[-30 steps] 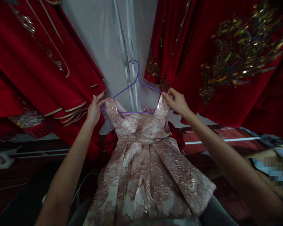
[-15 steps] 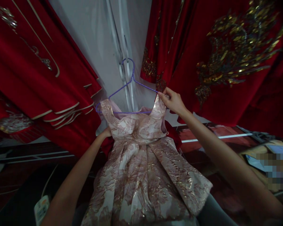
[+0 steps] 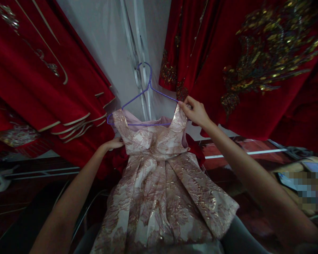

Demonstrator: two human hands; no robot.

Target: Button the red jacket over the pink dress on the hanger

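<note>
Item, centre of the frame: small pink-and-gold brocade dress, sleeveless, with a fitted bodice and a pleated skirt that fans toward the lower edge. It hangs by both shoulder straps from a thin purple wire hanger, whose hook points up against the white wall at upper centre, beside pale vertical strips; whether the hook catches on anything cannot be told. Right hand, centre right: thumb and fingertips pinched on the right shoulder strap where it crosses the hanger's arm, a grip that seems to keep the strap seated on the wire and the dress facing front. Left hand, centre left, lower than the right: laid at the side of the bodice just under the armhole, fingers stretched toward the cloth, apparently steadying that edge; the fingertips pass behind the fabric, so whether they grasp it cannot be told. Red cloth shows at both sides of the waist, behind the dress. Surroundings: red velvet garment with cream piping at upper left, touching neither hand; red velvet garment with gold sequin embroidery at upper right, just behind the right hand. A blurred patch sits at lower right.
</note>
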